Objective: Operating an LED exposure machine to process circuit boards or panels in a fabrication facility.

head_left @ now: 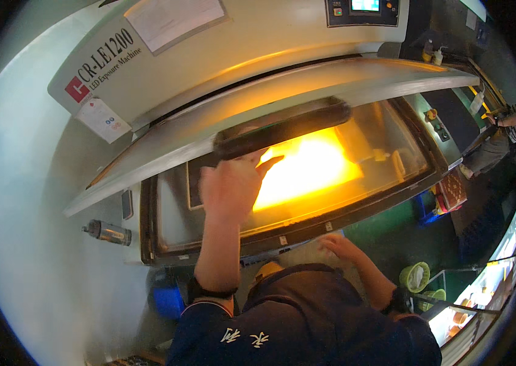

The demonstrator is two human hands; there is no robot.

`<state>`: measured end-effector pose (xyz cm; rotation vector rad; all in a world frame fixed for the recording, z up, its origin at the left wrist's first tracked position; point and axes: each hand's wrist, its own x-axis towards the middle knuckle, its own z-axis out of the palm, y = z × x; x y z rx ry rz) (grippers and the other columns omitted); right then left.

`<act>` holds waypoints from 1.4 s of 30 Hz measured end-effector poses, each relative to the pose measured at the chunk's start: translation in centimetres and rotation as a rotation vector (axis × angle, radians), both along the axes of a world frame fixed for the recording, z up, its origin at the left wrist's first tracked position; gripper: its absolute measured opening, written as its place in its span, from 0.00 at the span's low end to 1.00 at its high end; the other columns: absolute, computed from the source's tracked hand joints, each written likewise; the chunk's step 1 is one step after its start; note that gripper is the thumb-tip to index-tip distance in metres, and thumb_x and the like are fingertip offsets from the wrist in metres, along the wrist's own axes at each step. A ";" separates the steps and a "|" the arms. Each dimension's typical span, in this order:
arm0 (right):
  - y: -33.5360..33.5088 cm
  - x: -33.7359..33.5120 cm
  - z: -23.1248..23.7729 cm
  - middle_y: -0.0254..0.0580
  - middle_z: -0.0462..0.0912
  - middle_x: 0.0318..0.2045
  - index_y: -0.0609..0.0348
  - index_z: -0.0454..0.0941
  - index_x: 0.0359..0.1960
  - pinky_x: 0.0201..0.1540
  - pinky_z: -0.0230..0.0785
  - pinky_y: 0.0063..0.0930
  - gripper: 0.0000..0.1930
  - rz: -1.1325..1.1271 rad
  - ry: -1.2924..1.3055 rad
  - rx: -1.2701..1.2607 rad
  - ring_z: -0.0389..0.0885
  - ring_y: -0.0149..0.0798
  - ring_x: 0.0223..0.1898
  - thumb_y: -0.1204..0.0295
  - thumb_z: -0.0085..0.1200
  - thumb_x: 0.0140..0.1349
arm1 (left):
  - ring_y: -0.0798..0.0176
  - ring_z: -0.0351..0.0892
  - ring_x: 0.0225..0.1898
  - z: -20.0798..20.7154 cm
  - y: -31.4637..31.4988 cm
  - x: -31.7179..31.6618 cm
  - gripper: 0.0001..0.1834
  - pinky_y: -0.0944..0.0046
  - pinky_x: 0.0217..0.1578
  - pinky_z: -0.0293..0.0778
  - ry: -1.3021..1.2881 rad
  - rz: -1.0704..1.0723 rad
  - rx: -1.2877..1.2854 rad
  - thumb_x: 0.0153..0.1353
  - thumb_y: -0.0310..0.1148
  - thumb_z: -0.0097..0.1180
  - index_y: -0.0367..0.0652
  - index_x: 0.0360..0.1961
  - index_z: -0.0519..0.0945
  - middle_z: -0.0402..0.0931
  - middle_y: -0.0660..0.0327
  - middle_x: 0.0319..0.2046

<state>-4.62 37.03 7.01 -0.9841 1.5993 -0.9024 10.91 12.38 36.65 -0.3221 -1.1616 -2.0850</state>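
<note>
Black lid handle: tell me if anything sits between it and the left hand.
Nothing visible does. The left hand is raised right at the black handle on the machine's raised lid, fingers at its lower edge. The right hand hangs lower, by the glass bed's front frame.

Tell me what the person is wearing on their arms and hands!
Both hands, the left hand and the right hand, are bare, no gloves. Short dark navy sleeves have an orange edge. Each forearm has a dark band just above the sleeve.
</note>
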 end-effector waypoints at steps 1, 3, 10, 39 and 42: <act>-4.3 1.0 1.3 0.44 0.82 0.43 0.63 0.74 0.54 0.46 0.72 0.30 0.22 0.034 -0.027 -0.028 0.81 0.36 0.42 0.59 0.45 0.68 | 0.51 0.62 0.64 -0.9 -3.1 0.8 0.35 0.49 0.64 0.54 -0.089 -0.054 -0.205 0.63 0.57 0.45 0.35 0.57 0.69 0.66 0.48 0.60; -12.7 2.8 1.8 0.49 0.80 0.48 0.62 0.73 0.55 0.54 0.68 0.34 0.23 0.084 0.110 -0.201 0.78 0.42 0.49 0.57 0.46 0.66 | 0.52 0.62 0.65 -3.0 -9.2 2.8 0.31 0.50 0.63 0.55 -0.245 -0.164 -0.625 0.66 0.51 0.46 0.36 0.60 0.69 0.65 0.48 0.62; -30.6 10.2 -1.9 0.62 0.56 0.66 0.62 0.51 0.67 0.65 0.52 0.51 0.42 -0.002 0.999 0.133 0.56 0.58 0.66 0.47 0.51 0.60 | 0.36 0.41 0.70 -27.4 -24.9 19.9 0.49 0.41 0.67 0.43 -1.814 0.768 -0.875 0.60 0.64 0.45 0.33 0.68 0.51 0.46 0.45 0.70; -0.9 31.3 0.3 0.40 0.75 0.22 0.64 0.80 0.35 0.28 0.64 0.31 0.27 -1.355 0.032 0.093 0.71 0.33 0.25 0.46 0.53 0.61 | 0.44 0.62 0.63 -30.6 -19.5 26.9 0.32 0.43 0.59 0.56 -1.241 0.949 -1.667 0.65 0.60 0.34 0.49 0.57 0.74 0.68 0.56 0.61; 5.6 40.3 8.7 0.31 0.71 0.20 0.64 0.78 0.29 0.28 0.62 0.30 0.22 -1.612 -0.210 -0.036 0.68 0.28 0.26 0.53 0.54 0.62 | 0.39 0.41 0.71 -29.8 -19.3 28.0 0.38 0.38 0.65 0.44 -1.523 0.641 -1.488 0.65 0.63 0.29 0.51 0.68 0.58 0.48 0.64 0.71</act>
